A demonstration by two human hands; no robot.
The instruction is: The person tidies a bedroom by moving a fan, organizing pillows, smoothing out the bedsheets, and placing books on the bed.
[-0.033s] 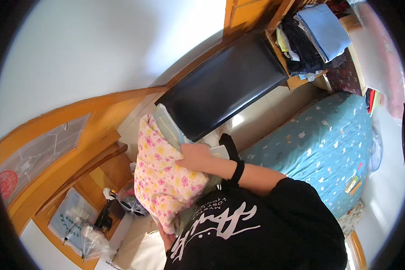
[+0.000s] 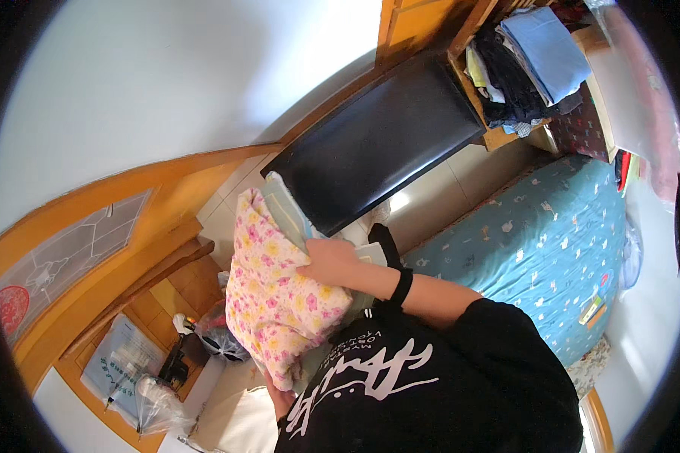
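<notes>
Fingers (image 2: 313,260) of your right hand (image 2: 332,260) clamp a floral cloth (image 2: 276,302) against your chest.
Your left hand (image 2: 279,396) cups its lower edge from beneath, so the bundle, a pale green cloth (image 2: 283,211) tucked behind, stays stacked. Bed (image 2: 551,234) to your right; black panel (image 2: 378,143) ahead; clothes shelf (image 2: 521,68) beyond.

Teal bed (image 2: 551,226) — patterned sheet.

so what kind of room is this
Most likely a bedroom in a home. A bed with a blue patterned sheet stands to the right, a wooden shelf holds folded clothes, and the right hand presses a pink flowered cloth against the person's chest.
</notes>
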